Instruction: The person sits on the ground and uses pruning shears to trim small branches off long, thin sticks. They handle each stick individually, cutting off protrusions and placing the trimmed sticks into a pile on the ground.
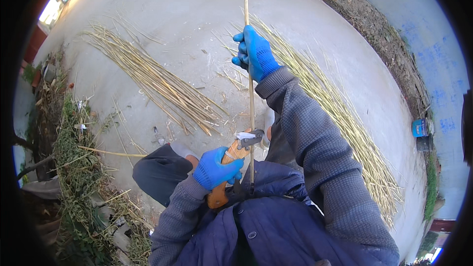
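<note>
Hands first: I see my left hand [215, 169] wrapped around a wooden-handled knife [231, 160] near my lap, right hand [255, 53] gripping the long stalk [251, 118] farther out, its length running straight away from me.

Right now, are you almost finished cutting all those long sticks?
Hard to say. The right hand holds one long stick upright, and the left hand grips a wooden-handled knife against it. One pile of sticks lies on the ground to the left and a longer pile to the right; which is finished, I cannot tell. Shavings lie scattered between them.
</note>
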`<state>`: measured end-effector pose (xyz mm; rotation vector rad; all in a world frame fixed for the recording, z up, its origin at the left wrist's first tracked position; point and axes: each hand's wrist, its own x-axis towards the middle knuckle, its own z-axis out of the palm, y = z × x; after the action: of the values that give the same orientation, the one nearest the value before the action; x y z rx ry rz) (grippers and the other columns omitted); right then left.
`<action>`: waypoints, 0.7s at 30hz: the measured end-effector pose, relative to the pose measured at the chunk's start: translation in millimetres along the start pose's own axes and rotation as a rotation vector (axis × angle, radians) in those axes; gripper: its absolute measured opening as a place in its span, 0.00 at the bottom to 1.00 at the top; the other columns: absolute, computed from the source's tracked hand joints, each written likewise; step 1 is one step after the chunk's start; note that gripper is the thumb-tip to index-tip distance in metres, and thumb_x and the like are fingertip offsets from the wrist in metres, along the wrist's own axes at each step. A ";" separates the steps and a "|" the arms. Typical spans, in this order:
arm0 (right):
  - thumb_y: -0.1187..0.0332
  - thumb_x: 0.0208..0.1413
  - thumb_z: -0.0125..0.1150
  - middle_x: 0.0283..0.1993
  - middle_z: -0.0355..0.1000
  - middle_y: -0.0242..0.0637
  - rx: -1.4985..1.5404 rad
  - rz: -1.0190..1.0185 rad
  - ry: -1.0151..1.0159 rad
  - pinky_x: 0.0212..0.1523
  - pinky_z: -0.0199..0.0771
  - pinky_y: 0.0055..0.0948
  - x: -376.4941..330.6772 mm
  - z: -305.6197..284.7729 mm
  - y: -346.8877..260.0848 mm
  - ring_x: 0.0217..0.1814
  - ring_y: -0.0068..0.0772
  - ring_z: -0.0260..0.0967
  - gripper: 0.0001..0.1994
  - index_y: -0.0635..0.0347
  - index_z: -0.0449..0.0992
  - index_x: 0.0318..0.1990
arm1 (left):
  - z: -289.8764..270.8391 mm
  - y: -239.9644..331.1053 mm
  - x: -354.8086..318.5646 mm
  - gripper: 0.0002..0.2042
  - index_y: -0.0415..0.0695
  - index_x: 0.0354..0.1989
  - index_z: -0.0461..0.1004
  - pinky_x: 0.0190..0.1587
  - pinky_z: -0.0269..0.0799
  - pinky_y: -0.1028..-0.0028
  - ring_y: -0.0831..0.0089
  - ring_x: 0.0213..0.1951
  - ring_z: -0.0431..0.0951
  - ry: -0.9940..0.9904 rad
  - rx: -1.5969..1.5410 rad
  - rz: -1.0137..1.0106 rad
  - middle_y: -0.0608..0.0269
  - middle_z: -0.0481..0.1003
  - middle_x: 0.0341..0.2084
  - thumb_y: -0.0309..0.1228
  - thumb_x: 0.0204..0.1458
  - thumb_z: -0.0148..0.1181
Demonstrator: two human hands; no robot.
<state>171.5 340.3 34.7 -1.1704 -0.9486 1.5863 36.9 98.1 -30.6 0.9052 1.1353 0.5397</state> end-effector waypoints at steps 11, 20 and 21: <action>0.56 0.68 0.49 0.41 0.77 0.43 -0.437 -0.342 -0.087 0.42 0.78 0.29 -85.8 -74.4 44.0 0.40 0.31 0.76 0.23 0.67 0.68 0.60 | -15.1 17.1 7.3 0.13 0.35 0.47 0.73 0.28 0.77 0.74 0.71 0.26 0.80 0.106 -0.131 0.076 0.55 0.79 0.26 0.29 0.58 0.60; 0.60 0.68 0.49 0.23 0.74 0.38 -0.518 -0.030 -0.265 0.30 0.75 0.29 -198.4 -80.8 104.3 0.25 0.27 0.74 0.20 0.60 0.67 0.62 | -11.4 23.6 15.9 0.15 0.33 0.49 0.74 0.26 0.75 0.73 0.71 0.22 0.78 0.139 -0.131 0.116 0.55 0.78 0.24 0.31 0.59 0.58; 0.60 0.68 0.49 0.22 0.72 0.38 -0.560 -0.026 -0.294 0.29 0.74 0.29 -193.2 -82.9 103.8 0.24 0.27 0.73 0.20 0.59 0.68 0.62 | -9.8 22.6 15.5 0.15 0.33 0.49 0.74 0.26 0.75 0.73 0.71 0.22 0.78 0.164 -0.124 0.104 0.55 0.78 0.24 0.31 0.59 0.58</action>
<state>252.7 131.0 -33.0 -1.3019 -1.6697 1.5425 34.9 125.6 -21.5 0.8265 1.1925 0.7728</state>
